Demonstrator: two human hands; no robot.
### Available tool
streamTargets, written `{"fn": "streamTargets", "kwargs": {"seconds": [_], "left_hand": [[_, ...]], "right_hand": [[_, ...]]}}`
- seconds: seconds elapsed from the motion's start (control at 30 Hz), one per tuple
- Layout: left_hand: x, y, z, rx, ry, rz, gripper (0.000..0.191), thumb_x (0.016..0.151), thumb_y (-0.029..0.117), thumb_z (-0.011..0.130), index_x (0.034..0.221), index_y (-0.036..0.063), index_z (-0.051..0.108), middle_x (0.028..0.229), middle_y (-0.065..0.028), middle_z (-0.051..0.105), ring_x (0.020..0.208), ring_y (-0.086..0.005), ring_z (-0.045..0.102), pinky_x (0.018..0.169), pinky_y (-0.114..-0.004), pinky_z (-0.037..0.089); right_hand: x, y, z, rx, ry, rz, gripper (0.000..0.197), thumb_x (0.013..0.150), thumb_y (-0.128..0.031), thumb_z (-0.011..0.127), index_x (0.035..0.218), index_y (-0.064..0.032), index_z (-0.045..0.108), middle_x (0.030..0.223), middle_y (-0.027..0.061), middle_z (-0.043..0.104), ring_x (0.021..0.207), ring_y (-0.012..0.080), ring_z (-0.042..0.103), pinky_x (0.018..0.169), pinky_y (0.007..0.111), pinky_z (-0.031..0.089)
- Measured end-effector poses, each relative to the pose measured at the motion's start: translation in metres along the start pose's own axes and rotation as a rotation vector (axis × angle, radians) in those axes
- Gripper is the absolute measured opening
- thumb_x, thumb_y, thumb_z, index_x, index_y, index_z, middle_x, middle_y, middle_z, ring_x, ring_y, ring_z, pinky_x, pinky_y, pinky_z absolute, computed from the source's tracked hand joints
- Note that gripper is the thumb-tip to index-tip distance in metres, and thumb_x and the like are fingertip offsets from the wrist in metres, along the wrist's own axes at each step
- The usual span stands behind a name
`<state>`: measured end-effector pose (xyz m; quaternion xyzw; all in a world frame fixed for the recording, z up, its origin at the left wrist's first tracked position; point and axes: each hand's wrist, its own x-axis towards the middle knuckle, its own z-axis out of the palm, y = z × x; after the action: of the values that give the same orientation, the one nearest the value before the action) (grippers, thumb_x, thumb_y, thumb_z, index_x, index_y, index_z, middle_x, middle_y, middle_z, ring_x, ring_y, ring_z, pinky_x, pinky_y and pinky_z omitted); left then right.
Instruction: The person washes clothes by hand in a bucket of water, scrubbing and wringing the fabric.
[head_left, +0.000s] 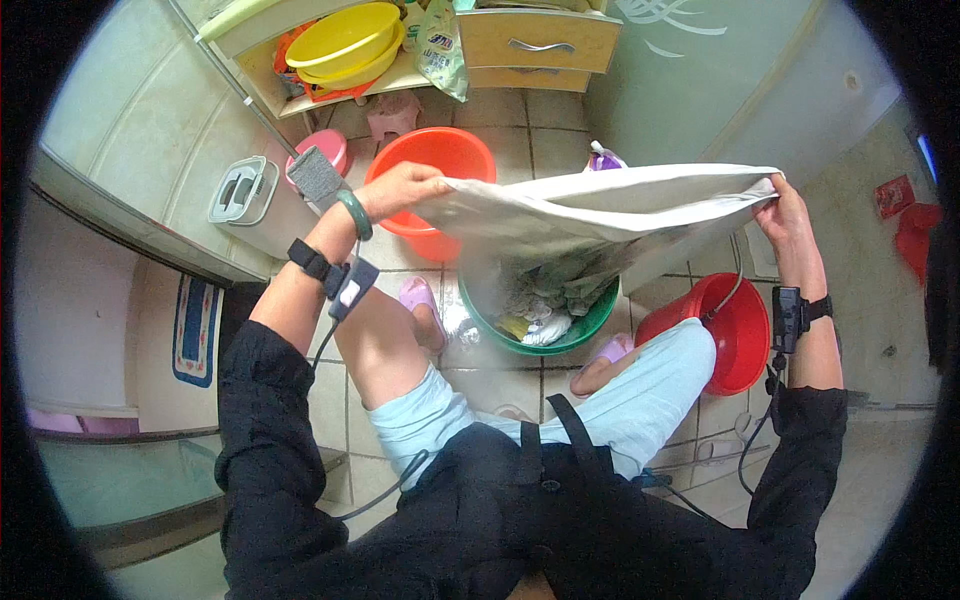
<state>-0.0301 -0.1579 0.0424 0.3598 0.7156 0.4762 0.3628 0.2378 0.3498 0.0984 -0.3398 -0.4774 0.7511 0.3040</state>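
A white cloth (600, 191) is stretched sideways between my raised hands, and its upper edge parts into two layers. My left hand (409, 187) pinches one end of that edge, and a green bangle (355, 214) circles the wrist. At the other end, the corner is gripped by my right hand (782, 210). The cloth's lower part hangs down, blurred, over a green basin (540, 349). Inside the basin lies a heap of crumpled laundry (549, 328), partly hidden by the cloth.
An orange bucket (435, 142) stands behind my left hand, a red bucket (742, 337) by my right knee. At left are a lidded bin (247, 191) and a grey mop head (319, 174). Yellow basins (345, 37) sit on a shelf beside drawers (536, 45). A glass panel (675, 82) rises at right.
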Motion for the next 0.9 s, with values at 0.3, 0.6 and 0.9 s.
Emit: {"fn": "streamTargets", "kwargs": {"seconds": [0.3,0.6,0.9], "left_hand": [[-0.013,0.001,0.03,0.251,-0.095,-0.12,0.066,0.092,0.056,0.035,0.106,-0.0029,0.061,0.094,-0.0036,0.062,0.087,-0.0148,0.053,0.08,-0.03,0.044],[-0.027,-0.022,0.022,1.094,0.096,0.358,0.031,0.085,0.033,0.058,0.073,0.005,0.064,0.073,-0.0078,0.058,0.075,-0.0259,0.049,0.068,-0.039,0.041],[-0.034,-0.041,0.008,0.422,0.082,-0.266,0.027,0.09,0.026,0.053,0.102,0.004,0.064,0.107,-0.0091,0.061,0.099,-0.0191,0.057,0.082,-0.036,0.048]], "right_hand": [[-0.006,0.013,0.003,-0.07,-0.177,-0.036,0.01,0.091,-0.014,0.05,0.095,-0.0052,0.054,0.09,0.0034,0.058,0.08,0.0131,0.057,0.064,0.029,0.051],[0.003,0.008,-0.006,-0.015,-0.094,-0.004,0.01,0.092,-0.014,0.048,0.094,-0.0057,0.053,0.091,0.0037,0.057,0.077,0.0143,0.056,0.066,0.029,0.05],[-0.011,0.01,0.025,0.08,-0.049,0.029,0.011,0.089,-0.012,0.051,0.095,-0.003,0.052,0.092,0.0078,0.056,0.084,0.0198,0.055,0.072,0.036,0.049]]}}
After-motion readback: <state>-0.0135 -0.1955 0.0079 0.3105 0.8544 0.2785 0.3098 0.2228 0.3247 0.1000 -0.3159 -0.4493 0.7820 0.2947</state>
